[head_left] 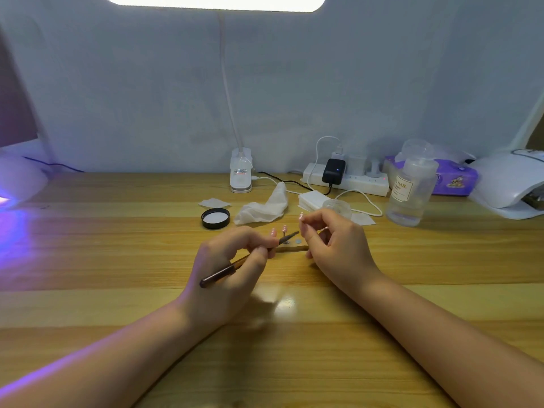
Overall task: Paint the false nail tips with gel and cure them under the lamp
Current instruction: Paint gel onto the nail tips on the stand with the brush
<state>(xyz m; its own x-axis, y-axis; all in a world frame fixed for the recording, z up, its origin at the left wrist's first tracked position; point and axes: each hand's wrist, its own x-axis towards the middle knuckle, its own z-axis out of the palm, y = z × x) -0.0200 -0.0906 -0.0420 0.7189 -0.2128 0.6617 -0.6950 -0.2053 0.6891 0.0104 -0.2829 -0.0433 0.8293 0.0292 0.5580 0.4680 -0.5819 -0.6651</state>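
Far left of the fingers, a curing lamp [20, 178] glows violet, lit for the cure. The left hand [232, 260] pinches the gel brush [250, 260] like a pen, bristles aimed right. Just beyond its fingertips, two pink nail tips [279, 230] stand on a wooden holder [294, 247], kept upright for painting. The right hand [332, 242] pinches one nail tip [300, 217], raised toward the brush.

Left hand [232, 260] grips a brush [250, 259], bristles toward the right hand [332, 242], which pinches a nail tip [300, 216]. Two tips [279, 231] stand on a holder [294, 245] at mid-desk [117, 245]. Black lid [215, 218] and cloth [265, 206] lie behind; lamp [506, 184] at the right edge.
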